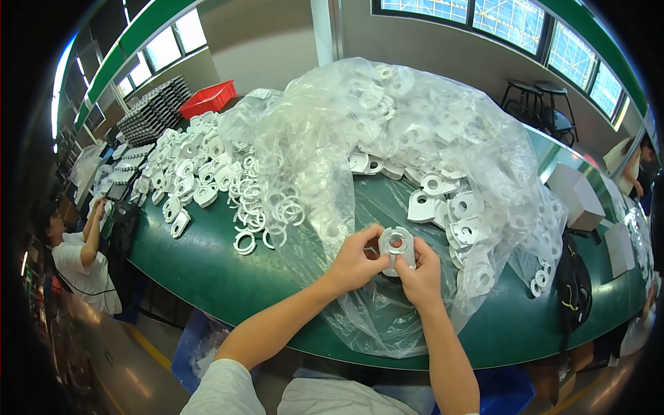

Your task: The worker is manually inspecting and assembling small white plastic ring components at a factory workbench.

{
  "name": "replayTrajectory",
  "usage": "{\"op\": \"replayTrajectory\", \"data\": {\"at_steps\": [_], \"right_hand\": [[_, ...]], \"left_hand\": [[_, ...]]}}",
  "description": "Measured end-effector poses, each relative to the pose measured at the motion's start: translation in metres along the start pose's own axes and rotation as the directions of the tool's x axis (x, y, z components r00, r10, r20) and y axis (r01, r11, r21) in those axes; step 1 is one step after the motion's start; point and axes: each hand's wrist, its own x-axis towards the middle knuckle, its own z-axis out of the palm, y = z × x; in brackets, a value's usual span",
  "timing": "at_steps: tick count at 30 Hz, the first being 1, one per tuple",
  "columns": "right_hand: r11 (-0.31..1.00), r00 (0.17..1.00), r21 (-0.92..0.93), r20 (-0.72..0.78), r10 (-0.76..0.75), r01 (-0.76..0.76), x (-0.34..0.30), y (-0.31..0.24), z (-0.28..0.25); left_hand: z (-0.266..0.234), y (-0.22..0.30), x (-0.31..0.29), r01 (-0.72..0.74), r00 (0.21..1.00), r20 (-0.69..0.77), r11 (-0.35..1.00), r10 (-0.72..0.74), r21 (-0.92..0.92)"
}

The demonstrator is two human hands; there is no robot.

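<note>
Both my hands grip one white plastic housing with a round ring opening (397, 242), held above the clear plastic bag at the table's near side. My left hand (356, 261) pinches its left side, thumb along the lower edge. On the right side, my right hand (420, 277) holds it with the thumb pressed near the bottom of the ring. Beyond my hands, several similar white housings (462, 205) spill from the large clear plastic bag (304, 138). Loose white rings (245, 242) lie in a heap left of the bag.
The green table (200, 266) curves around me. More white parts (187, 166) are heaped at the left, near a red bin (207, 99) and stacked grey trays (155, 111). A white box (575, 197) and black bag (573, 283) are at the right. A co-worker (79, 259) works far left.
</note>
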Motion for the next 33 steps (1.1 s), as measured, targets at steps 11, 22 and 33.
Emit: {"op": "replayTrajectory", "data": {"at_steps": [11,22,33], "right_hand": [[0.999,0.999,0.026,-0.033,-0.034,0.034,0.003,0.006,-0.001],[0.965,0.992,-0.245,-0.058,-0.112,0.095,0.001,-0.005,0.0],[0.964,0.992,-0.25,-0.06,-0.113,0.095,0.0,-0.008,0.0]], "left_hand": [[-0.003,0.0,0.002,-0.015,1.0,-0.018,0.999,0.014,-0.04],[-0.01,0.001,0.004,-0.067,0.995,-0.069,0.998,0.066,-0.017],[-0.01,0.004,0.002,-0.148,0.987,-0.05,0.983,0.154,0.11]]}}
